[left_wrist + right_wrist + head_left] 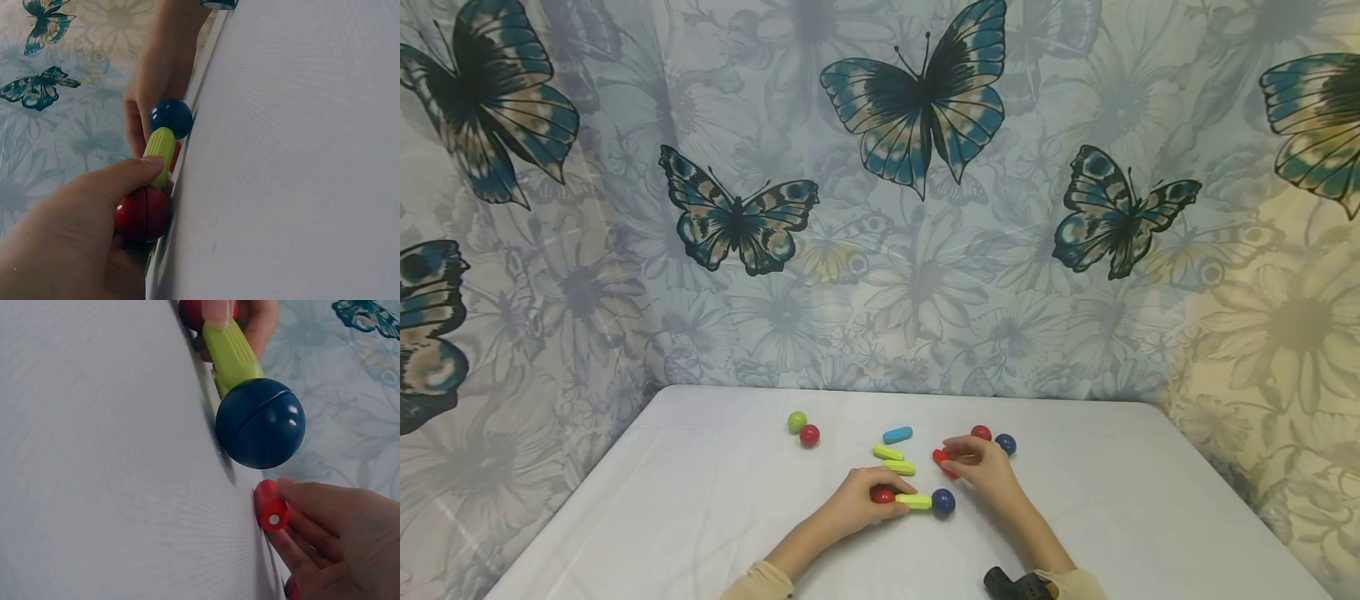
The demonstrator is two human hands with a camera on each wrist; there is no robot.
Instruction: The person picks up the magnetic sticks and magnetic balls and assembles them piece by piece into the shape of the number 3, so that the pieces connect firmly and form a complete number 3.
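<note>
My left hand [856, 500] pinches a yellow-green ribbed rod [914, 502], thumb and fingers at its left end. A red ball [882, 496] is joined to that end, inside the grip, and a dark blue ball [943, 502] to the other. This piece lies level just in front of my right hand [991, 468]. Between its thumb and fingers, my right hand holds a short red rod [270, 503], close to the tabletop. A small pale disc shows on the rod's end in the right wrist view.
On the white table [700, 483], a green ball [797, 422] and a red ball [809, 436] sit back left. A blue rod [898, 435] and two yellow-green rods [888, 452] lie mid-table. Behind my right hand are another red ball [981, 432] and blue ball [1006, 444].
</note>
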